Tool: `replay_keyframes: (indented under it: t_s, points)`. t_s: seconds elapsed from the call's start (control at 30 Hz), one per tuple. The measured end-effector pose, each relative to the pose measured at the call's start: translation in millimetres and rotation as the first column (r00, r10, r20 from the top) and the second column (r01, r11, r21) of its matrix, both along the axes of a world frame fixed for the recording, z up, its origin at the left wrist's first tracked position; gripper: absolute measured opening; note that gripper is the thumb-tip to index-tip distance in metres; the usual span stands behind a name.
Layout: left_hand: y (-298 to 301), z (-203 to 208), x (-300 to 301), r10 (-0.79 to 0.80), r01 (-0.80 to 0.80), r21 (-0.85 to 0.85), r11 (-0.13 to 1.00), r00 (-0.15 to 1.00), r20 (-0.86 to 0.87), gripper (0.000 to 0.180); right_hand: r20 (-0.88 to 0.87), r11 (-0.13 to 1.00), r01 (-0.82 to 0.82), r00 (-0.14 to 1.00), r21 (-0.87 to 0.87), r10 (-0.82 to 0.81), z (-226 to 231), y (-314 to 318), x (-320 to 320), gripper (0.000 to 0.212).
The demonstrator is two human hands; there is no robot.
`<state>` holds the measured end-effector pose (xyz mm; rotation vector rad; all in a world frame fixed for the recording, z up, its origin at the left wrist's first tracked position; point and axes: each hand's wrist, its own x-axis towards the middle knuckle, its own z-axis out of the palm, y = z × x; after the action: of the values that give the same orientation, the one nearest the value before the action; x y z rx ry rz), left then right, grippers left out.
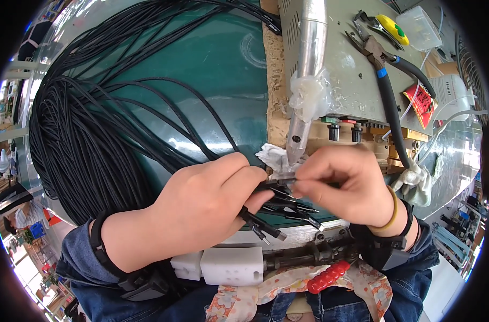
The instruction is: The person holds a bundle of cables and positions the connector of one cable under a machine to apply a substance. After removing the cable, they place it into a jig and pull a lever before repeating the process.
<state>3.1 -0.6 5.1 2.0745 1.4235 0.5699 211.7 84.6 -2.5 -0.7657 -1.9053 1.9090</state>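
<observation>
My left hand (201, 196) is closed round a few black braided cables, gripping one dark cable plug (276, 183) between thumb and fingers. Other cable ends with metal-tipped plugs (298, 210) fan out below and beside the fingers. My right hand (344, 185) pinches at the far end of the held plug, its fingertips partly hiding that end. Right above the plug, the narrow tip of a silvery metal tube (309, 59) points down, with whitish, glue-like lumps (310, 94) stuck round it. A large bundle of black cables (83, 150) lies on the green mat at left.
A beige metal box (344, 80) stands behind the tube, carrying pliers (384, 80), a yellow-handled cutter (392, 29) and a red packet (419, 105). Along the near table edge are a white block (232, 266) and a red ribbed handle (329, 277).
</observation>
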Motion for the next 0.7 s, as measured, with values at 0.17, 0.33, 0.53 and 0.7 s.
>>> replay_keyframes:
  t_s: [0.17,0.33,0.53,0.7]
  points:
    - [1.9,-2.1,-0.7,0.014,-0.01,0.11,0.994,0.999,-0.034,0.03,0.105,0.893,0.182,0.983,-0.411,-0.153,2.3,3.9,-4.0,0.008]
    - [2.3,-1.6,-2.1,0.026,-0.025,0.131,0.991,1.0,-0.006,0.031,0.054,0.848,0.218,0.974,-0.483,-0.22,3.9,3.3,-4.2,0.008]
    - [1.8,-1.1,-1.6,0.011,-0.012,0.175,0.985,1.0,0.003,0.03,0.046,0.881,0.193,0.98,-0.432,-0.192,5.5,-0.3,-0.9,0.007]
    - [1.5,-3.3,-2.0,0.029,-0.035,0.164,0.986,0.999,0.034,0.028,0.09,0.948,0.178,0.983,-0.265,-0.159,8.3,-1.4,0.2,0.009]
